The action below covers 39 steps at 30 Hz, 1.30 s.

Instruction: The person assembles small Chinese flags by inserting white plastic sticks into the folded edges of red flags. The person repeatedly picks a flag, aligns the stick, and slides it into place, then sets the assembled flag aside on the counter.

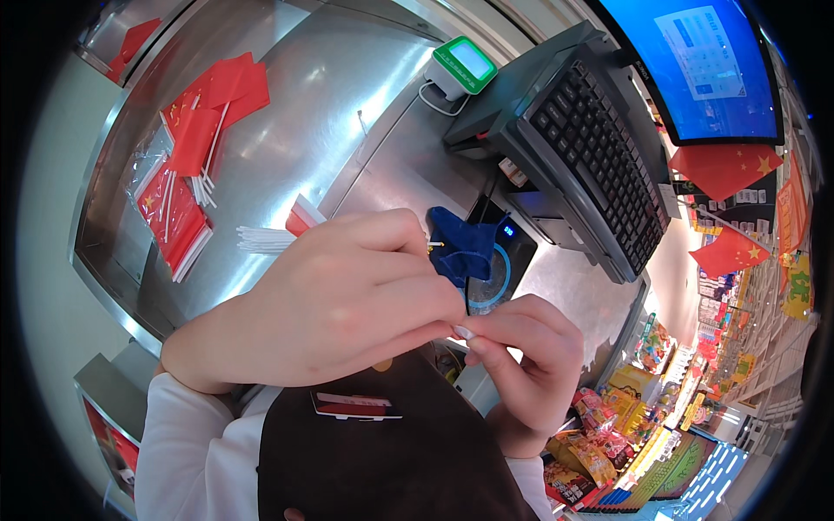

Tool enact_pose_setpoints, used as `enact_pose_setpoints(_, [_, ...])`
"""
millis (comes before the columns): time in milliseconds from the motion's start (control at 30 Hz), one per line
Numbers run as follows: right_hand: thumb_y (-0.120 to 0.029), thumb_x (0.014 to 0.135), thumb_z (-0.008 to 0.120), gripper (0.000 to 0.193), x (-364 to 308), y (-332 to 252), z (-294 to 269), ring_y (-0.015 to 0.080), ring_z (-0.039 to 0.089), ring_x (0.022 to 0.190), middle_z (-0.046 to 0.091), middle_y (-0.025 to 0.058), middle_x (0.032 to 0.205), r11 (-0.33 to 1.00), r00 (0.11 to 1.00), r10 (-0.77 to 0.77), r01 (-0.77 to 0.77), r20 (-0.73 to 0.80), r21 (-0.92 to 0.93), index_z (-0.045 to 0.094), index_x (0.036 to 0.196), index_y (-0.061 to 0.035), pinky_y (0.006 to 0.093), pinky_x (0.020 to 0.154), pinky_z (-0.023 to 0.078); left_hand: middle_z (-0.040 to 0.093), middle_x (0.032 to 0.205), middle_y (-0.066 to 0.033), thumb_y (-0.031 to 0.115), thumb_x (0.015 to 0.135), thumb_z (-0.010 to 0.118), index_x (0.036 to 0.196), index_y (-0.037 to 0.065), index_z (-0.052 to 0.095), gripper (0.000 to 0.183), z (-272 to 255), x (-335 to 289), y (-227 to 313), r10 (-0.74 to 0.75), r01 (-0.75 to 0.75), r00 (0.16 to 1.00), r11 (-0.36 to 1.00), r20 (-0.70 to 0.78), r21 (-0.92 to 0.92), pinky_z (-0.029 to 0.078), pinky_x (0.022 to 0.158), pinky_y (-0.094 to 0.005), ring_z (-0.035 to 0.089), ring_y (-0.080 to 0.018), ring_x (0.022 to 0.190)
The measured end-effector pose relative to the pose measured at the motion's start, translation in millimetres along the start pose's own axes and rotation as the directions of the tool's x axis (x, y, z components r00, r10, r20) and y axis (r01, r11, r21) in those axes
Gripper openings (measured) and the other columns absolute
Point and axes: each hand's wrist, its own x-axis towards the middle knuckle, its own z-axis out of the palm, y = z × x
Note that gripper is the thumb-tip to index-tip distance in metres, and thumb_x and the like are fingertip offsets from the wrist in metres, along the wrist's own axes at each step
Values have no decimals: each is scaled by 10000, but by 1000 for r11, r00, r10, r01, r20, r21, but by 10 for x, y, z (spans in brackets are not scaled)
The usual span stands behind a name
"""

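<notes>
In front of my dark apron, my left hand (365,300) is closed, knuckles up, its fingertips against those of my right hand. My right hand (530,356) pinches a small whitish piece (465,332) between thumb and forefinger; it is too small to name. What the curled fingers of my left hand hold is hidden. Just beyond my left hand, a bundle of white sticks (265,240) lies on the metal counter (304,104). A crumpled blue cloth (465,243) sits past my fingers. Small red flags (195,143) on white sticks are piled at the left, some in clear plastic.
A black keyboard (599,156) on a dark stand and a lit monitor (704,69) stand at the right. A green and white device (465,65) with a small screen is at the back. Colourful snack packs (599,434) fill racks at the lower right.
</notes>
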Motion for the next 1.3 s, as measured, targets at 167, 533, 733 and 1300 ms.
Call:
enact_pose_setpoints(167, [-11,736,742,161,0,-8,5,178,625,627,639,93,775,1000,1000,19,-19,-9,7,702,892,-19,253,545,473,620,738,-14,99,689,773,828,77,677,170,0,-9,0,0,0,1000,1000,-5,-8,444,626,-288,530,-200,707])
enact_pose_setpoints(533, [-21,735,749,173,33,5,10,179,591,588,628,87,760,996,998,-55,56,14,-74,690,897,-34,255,519,450,606,718,-6,111,674,782,790,86,666,166,25,-5,3,-88,91,994,995,58,-46,438,620,-298,519,-202,732])
enact_pose_setpoints(733, [-35,742,753,173,28,-33,34,190,609,603,635,87,767,995,1000,-11,12,9,-101,670,893,-32,266,520,466,596,702,-7,84,664,776,761,80,653,156,46,-6,-8,-61,62,996,998,69,-13,440,612,-300,516,-201,721])
enact_pose_setpoints(1300, [-70,736,760,166,68,-35,2,218,620,601,637,84,748,983,996,-29,44,88,-179,643,850,-36,287,526,475,599,672,-26,27,635,722,728,60,638,130,145,-29,-49,-94,101,985,994,142,-42,456,618,-318,526,-206,712])
